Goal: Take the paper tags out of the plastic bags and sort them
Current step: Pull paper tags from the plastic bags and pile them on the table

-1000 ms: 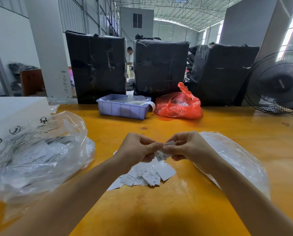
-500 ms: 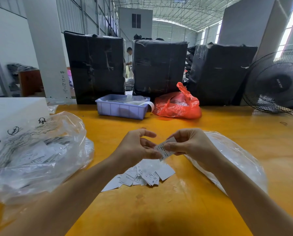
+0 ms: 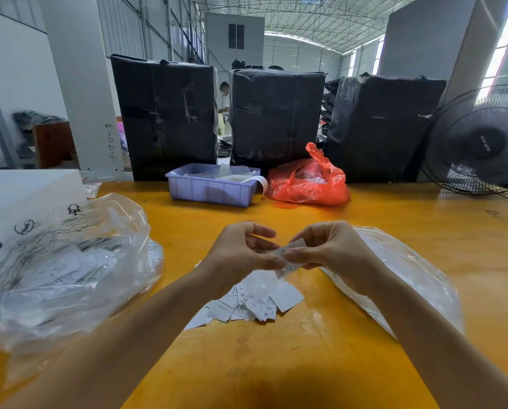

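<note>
Two hands meet above the yellow table (image 3: 365, 364), just over a loose pile of paper tags (image 3: 248, 304). The right hand (image 3: 332, 250) pinches one tag (image 3: 289, 258) between thumb and fingers, and the tag is tilted. The left hand (image 3: 241, 253) touches the same tag with its thumb tip, while its other fingers are loosely curled above. Left of the pile lies a big clear plastic bag (image 3: 70, 270) with more tags inside. Right of the pile lies a second clear bag (image 3: 409, 278), partly under the right forearm. Behind the pile, at the far edge, stand a purple bin (image 3: 211, 190) and a red bag (image 3: 306, 183).
</note>
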Tool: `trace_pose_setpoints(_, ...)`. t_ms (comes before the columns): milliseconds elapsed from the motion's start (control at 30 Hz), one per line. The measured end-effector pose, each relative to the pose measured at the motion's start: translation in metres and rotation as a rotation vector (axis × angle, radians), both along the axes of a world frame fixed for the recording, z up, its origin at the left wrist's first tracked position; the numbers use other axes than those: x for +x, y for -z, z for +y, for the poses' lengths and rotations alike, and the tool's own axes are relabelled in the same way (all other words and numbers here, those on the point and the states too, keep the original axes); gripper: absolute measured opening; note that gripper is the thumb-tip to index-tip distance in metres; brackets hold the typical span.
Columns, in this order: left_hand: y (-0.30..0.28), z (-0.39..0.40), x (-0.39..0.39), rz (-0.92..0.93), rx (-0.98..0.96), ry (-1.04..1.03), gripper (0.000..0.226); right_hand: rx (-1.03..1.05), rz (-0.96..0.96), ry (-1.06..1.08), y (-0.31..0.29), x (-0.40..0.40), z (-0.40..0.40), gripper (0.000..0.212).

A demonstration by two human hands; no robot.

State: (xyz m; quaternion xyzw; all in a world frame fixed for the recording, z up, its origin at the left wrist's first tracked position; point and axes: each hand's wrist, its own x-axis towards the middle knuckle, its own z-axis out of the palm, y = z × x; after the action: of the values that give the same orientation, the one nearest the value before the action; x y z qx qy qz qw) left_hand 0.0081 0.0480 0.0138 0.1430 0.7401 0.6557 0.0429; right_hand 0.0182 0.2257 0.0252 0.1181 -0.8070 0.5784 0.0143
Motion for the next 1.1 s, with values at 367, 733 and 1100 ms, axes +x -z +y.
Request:
trace_pose_setpoints(367, 0.001, -0.002, 0.0, -0.074, -0.045, -0.028, 0.03, -0.043, -0.045, -0.031, -0.004, 0.002, 0.005, 0.025)
trace_pose_setpoints(733, 0.001, 0.002, 0.004, -0.276, 0.1, -0.036, 0.029, -0.133, -0.01, 0.024, 0.006, 0.0, -0.009, 0.012)
trace_pose_setpoints(1100, 0.008, 0.006, 0.0, -0.337, 0.381, -0.2, 0.03, 0.271, 0.24, 0.063, 0.028, 0.002, -0.029, 0.029)
